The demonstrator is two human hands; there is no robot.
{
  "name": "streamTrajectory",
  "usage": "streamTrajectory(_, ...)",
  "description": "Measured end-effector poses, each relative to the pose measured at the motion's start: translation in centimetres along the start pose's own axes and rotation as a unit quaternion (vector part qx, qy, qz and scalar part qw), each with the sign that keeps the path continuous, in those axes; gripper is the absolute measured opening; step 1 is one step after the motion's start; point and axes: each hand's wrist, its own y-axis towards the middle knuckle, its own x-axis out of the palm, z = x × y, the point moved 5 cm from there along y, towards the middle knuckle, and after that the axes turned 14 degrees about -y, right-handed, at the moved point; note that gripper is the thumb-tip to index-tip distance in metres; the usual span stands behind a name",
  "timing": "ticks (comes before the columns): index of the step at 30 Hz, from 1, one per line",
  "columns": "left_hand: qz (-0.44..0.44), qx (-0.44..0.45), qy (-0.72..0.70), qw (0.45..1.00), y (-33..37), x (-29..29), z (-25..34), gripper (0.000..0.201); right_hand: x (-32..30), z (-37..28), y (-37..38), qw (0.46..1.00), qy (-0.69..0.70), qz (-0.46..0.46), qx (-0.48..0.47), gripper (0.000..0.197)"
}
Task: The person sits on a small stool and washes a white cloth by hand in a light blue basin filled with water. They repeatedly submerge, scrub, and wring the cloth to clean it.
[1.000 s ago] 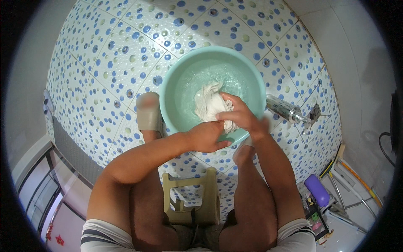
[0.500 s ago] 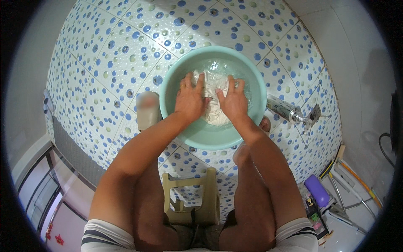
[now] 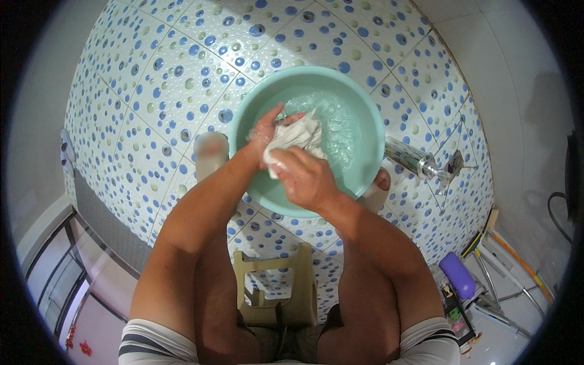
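Observation:
A light green basin [image 3: 375, 115] of rippling, bubbly water [image 3: 342, 141] stands on the floor between my feet. Both hands are inside its rim with a bunched, wet white cloth [image 3: 304, 132] between them. My left hand [image 3: 263, 135] supports the cloth from the left, palm turned toward it and thumb raised; some of its fingers are hidden behind the fabric. Nearer to me, my right hand [image 3: 304, 177] is closed over the cloth's lower end, fingers curled around it.
A beige plastic stool [image 3: 275, 265] is between my legs. Right of the basin, a shiny cylinder [image 3: 409, 156] lies beside a floor drain [image 3: 455, 165]. Poles and a purple container [image 3: 457, 275] sit at the lower right. A grey mat [image 3: 109, 210] lies on the left.
The cloth was spread in the water under both palms. Now it is gathered and lifted toward the left side of the basin, with my right hand moved left and nearer, gripping it.

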Motion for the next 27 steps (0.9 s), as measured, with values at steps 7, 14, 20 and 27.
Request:
streamTrajectory(7,0.01,0.056,0.167,0.984,2.0,-3.3,0.6,0.041,2.6,1.8,-0.2,0.995,-0.095,-0.008,0.023,0.02)
streamTrajectory(14,0.246,0.377,0.568,0.689,-2.5,0.5,3.3,0.058,1.2,10.3,-0.4,0.964,-0.07,0.037,0.253,0.031)
streamTrajectory(20,0.118,0.472,0.773,0.407,-2.0,1.3,1.1,0.066,3.5,11.0,-0.7,0.928,-0.354,0.025,0.11,0.051)
streamTrajectory(27,0.139,0.376,0.802,0.442,0.2,0.5,1.3,0.054,3.9,14.0,0.0,0.949,-0.234,-0.041,0.207,0.046)
